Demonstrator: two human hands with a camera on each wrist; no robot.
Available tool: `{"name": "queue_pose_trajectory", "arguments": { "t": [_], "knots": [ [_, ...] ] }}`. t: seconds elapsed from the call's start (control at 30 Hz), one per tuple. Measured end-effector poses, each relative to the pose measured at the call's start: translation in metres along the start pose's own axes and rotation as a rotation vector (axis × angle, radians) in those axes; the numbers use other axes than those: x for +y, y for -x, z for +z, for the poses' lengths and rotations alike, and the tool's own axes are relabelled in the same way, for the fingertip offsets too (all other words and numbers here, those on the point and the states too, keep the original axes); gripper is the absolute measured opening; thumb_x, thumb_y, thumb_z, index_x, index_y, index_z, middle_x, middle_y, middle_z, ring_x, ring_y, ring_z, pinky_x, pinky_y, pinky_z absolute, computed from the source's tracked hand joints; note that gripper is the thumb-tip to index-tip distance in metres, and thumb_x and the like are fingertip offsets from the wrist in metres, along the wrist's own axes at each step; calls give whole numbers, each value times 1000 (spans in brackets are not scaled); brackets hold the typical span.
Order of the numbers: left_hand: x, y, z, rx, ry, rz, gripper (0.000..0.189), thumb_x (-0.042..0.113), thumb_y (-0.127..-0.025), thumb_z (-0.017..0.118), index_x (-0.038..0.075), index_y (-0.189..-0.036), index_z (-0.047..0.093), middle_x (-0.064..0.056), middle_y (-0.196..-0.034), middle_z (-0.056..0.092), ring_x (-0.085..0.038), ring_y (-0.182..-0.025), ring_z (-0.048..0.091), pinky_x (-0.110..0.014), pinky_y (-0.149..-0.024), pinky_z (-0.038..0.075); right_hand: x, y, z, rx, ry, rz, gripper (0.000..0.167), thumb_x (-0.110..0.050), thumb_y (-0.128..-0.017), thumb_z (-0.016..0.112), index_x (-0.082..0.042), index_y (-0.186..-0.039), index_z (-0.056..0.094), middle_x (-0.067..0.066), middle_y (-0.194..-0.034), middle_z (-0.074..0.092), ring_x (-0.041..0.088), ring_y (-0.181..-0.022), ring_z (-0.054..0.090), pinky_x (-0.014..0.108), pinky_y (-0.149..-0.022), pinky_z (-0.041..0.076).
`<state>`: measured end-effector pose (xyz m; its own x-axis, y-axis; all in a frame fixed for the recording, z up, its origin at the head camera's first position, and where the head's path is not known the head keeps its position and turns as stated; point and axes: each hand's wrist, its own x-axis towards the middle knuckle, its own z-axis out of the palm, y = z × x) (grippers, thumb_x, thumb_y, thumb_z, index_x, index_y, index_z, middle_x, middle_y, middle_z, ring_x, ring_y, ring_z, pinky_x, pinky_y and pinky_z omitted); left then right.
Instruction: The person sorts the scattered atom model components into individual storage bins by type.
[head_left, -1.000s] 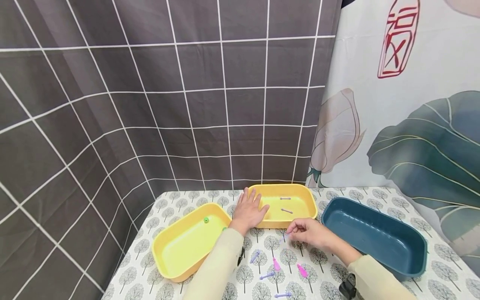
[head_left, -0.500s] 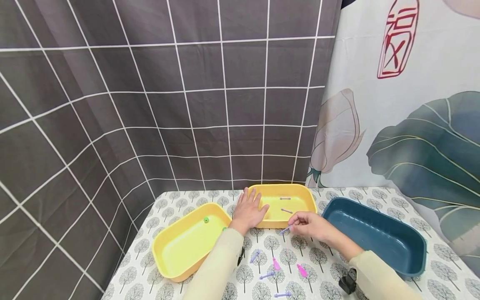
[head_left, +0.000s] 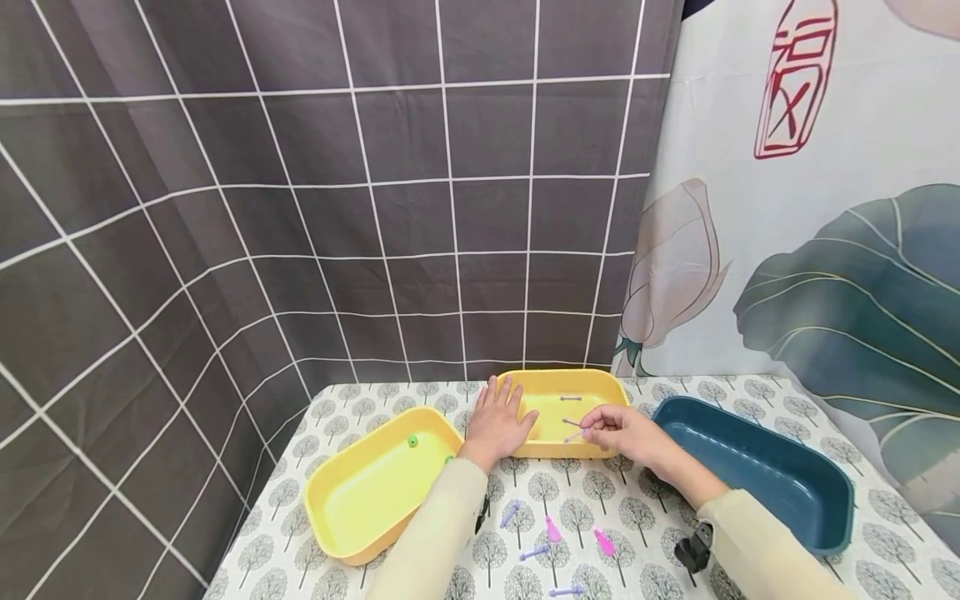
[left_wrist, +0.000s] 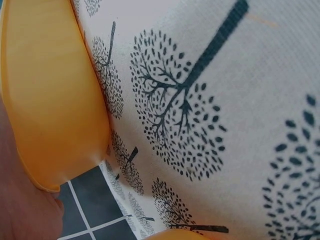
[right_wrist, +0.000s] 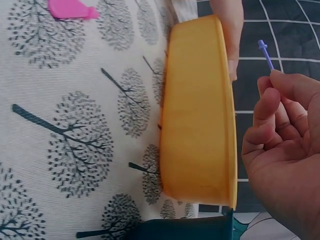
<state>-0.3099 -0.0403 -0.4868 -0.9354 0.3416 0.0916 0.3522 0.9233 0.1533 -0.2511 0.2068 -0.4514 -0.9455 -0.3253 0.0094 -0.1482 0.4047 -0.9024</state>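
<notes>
My right hand [head_left: 626,433] pinches a small purple rod with a knobbed end [right_wrist: 265,52] between thumb and forefinger, over the front part of the back yellow bin [head_left: 553,449]. Spread over that bin's left rim, my left hand [head_left: 497,423] rests with its fingers straight. Inside the bin, a similar purple rod [head_left: 571,398] lies towards the back, and a second one is near my right fingertips. In the right wrist view the bin's yellow outer wall [right_wrist: 197,110] is beside my right hand. The held rod's lower end is hidden by the fingers.
Another yellow bin [head_left: 330,533] with small green pieces [head_left: 412,441] stands on the left. A dark blue bin [head_left: 843,500] is at the right. Several purple rods [head_left: 534,552] and pink pieces [head_left: 604,542] lie on the tree-print cloth at the front.
My right hand has lifted the purple rod from in front of the back yellow bin to over its front part. My left hand has stayed on the rim.
</notes>
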Motion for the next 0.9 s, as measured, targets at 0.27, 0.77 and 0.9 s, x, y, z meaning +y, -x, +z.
{"name": "queue_pose_trajectory", "arguments": {
  "t": [0.27,0.77,0.9],
  "knots": [
    [0,1,2,1,-1,-2,67,54,-107,29,14,-160,31,-8,-169,17,-35,-156,9,-47,-127,11,-2,-9,-5,73,30,47,21,-16,-93,74,-2,-107,69,6,-89,67,16,-74,58,30,-64,54],
    [0,0,1,-9,-16,-8,67,54,-107,28,15,-161,28,-6,-170,14,-34,-156,8,-47,-127,10,4,-28,-14,159,39,88,20,-16,-96,70,-1,-109,68,8,-87,67,19,-78,58,32,-65,51],
    [0,-1,1,-8,-13,-8,66,54,-107,28,15,-161,28,-6,-170,14,-35,-156,8,-47,-127,10,8,-34,-16,186,48,87,18,-13,-96,70,1,-108,68,8,-89,69,19,-78,60,35,-70,54]
  ]
}}
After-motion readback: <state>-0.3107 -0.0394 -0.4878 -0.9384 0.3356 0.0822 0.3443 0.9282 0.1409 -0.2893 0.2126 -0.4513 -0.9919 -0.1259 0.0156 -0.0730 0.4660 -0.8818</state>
